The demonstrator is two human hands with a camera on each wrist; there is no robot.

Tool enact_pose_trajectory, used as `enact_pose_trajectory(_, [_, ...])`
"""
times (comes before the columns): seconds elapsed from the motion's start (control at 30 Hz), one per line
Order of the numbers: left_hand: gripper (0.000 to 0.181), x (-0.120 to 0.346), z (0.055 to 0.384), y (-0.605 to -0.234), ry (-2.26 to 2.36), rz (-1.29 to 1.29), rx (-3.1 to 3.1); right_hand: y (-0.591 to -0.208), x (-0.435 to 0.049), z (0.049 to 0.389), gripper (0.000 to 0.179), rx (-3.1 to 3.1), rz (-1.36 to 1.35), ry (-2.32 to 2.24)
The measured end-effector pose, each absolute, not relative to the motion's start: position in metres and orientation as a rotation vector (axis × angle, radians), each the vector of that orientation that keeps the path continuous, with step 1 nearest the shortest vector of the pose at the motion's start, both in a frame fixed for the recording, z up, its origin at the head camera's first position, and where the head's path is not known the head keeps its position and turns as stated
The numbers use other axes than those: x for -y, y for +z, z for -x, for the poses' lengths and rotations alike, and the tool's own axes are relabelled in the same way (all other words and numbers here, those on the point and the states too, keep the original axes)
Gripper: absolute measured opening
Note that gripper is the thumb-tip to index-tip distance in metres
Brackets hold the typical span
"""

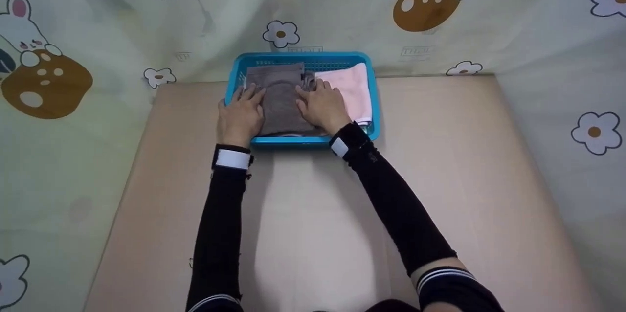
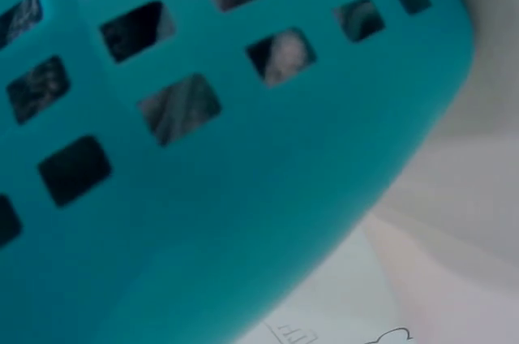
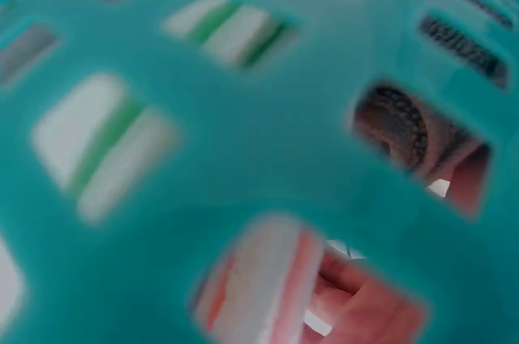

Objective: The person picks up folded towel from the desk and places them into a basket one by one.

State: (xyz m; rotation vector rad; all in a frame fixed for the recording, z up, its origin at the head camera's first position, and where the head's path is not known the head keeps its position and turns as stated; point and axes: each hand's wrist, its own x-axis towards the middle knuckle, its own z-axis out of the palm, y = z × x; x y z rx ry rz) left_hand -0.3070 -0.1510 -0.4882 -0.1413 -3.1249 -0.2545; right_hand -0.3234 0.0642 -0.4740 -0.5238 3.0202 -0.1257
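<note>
A folded grey cloth [image 1: 286, 106] lies in a blue plastic basket [image 1: 288, 140], to the left of a folded pink cloth [image 1: 349, 89]. My left hand [image 1: 239, 119] rests on the grey cloth's left side, over the basket's left rim. On the opposite side, my right hand [image 1: 325, 106] presses on the grey cloth where it meets the pink one, some fingertips dipping out of sight. Through the basket holes in the right wrist view, fingers [image 3: 369, 311] show beside a white cloth with red stripes [image 3: 272, 279]. The basket wall [image 2: 235, 174] fills most of the left wrist view.
The basket stands at the back of a beige tabletop [image 1: 313, 234], against a pale curtain [image 1: 220, 23] printed with flowers and rabbits. Through the basket holes, a white cloth with green stripes [image 3: 101, 137] is visible.
</note>
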Motion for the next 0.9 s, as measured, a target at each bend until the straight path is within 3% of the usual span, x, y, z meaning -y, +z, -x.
enact_pose_trajectory(0.57, [0.052, 0.159, 0.306, -0.495, -0.474, 0.220, 3.017, -0.478, -0.076, 0.319, 0.055, -2.964, 0.524, -0.408])
enact_pose_trajectory(0.9, [0.080, 0.185, 0.281, -0.478, -0.404, 0.306, 2.933, -0.455, -0.123, 0.299, 0.067, -3.017, 0.601, -0.304])
